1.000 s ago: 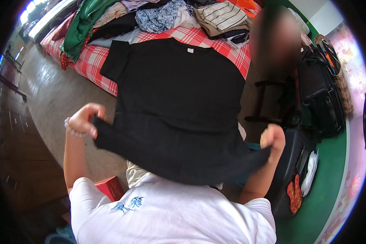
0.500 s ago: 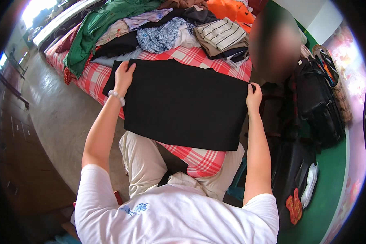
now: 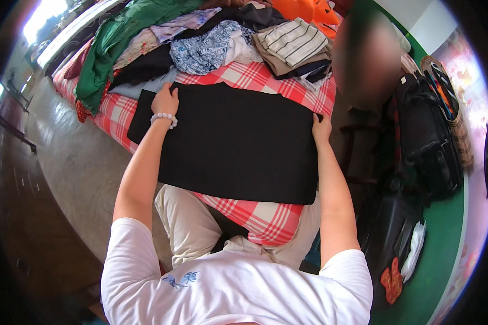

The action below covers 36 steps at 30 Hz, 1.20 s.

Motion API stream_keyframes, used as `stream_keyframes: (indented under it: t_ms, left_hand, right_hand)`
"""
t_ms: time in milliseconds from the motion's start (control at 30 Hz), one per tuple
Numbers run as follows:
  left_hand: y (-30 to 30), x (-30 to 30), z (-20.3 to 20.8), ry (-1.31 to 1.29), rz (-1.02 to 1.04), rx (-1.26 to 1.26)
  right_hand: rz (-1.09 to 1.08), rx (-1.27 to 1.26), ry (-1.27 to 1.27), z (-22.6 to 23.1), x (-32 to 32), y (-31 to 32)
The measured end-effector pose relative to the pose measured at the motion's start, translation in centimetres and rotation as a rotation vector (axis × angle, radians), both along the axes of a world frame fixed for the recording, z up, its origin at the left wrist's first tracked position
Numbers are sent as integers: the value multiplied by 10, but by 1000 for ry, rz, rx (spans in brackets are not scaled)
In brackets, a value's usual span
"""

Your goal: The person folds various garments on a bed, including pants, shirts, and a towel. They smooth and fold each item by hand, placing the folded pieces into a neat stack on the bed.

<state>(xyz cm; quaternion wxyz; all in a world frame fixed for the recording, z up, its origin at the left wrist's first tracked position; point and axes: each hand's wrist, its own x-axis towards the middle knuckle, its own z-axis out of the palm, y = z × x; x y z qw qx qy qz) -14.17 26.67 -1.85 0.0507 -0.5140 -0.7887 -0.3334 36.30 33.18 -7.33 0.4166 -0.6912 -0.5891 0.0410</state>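
A plain black garment [image 3: 238, 146], its exact kind not clear, is spread in a broad rectangle over the near corner of the bed. My left hand [image 3: 166, 101], with a pale bead bracelet [image 3: 164, 118] at its wrist, grips the garment near its upper left. Past that hand, a narrower black flap sticks out to the left. The upper right corner is pinched in my right hand [image 3: 321, 128]. Beneath the cloth lies a red and white checked bedsheet [image 3: 274, 219]. Whether the garment's middle rests on it, I cannot tell.
Folded clothes with a striped top piece [image 3: 293, 40], a blue-and-white patterned cloth [image 3: 203, 49] and a green garment [image 3: 111, 57] lie at the back. Black bags [image 3: 425, 135] stand on the right. A dark wooden cabinet [image 3: 32, 216] is at left. A blurred patch covers the upper right.
The right hand has come a little leftward and down with its corner of the garment. The left hand keeps its grip, slightly lower. The whole view has shifted a little.
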Motion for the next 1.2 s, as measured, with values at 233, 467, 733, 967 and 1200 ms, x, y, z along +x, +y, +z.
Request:
stream_keyframes:
  t_ms: [233,467,733,967,1200]
  left_hand:
    - [-30,34,27,506,-42,126]
    - [-149,283,89,253,-1116,-157]
    - [-207,402,-11,544,-920,-343]
    - [-202,399,-2,372,-1086,-237]
    - [-216,422,31,151,-1331,-73]
  right_hand:
    - [145,-177,82,26,7,-18]
    - [411,-582,204,30,59,9]
    - [486,-532,-66,52,31,0]
    - [556,-433,234,51,44,-10]
    - [513,-426,166,98,117,-23]
